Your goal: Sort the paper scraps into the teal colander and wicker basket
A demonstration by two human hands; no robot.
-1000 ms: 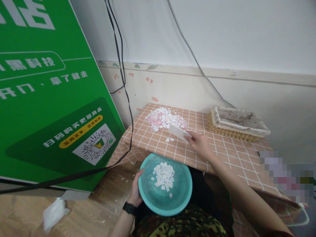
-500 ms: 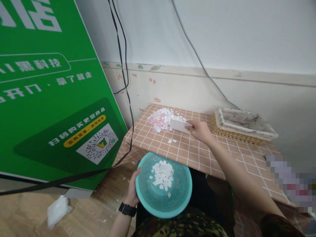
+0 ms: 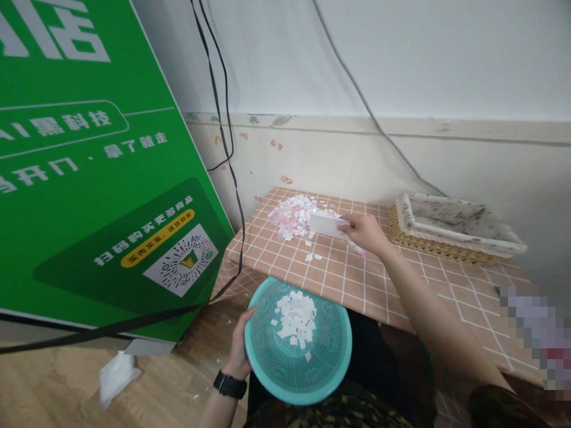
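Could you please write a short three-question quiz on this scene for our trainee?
1. Multiple choice: what does the right hand hold? A: a cup. B: a flat white card. C: a pen.
2. True or false: the left hand grips the teal colander at its side, with small white pieces lying inside.
3. Fill in the gap: as the picture shows it, the lined wicker basket stands to the ____ of the pink-and-white pile.

Key: 1. B; 2. True; 3. right.
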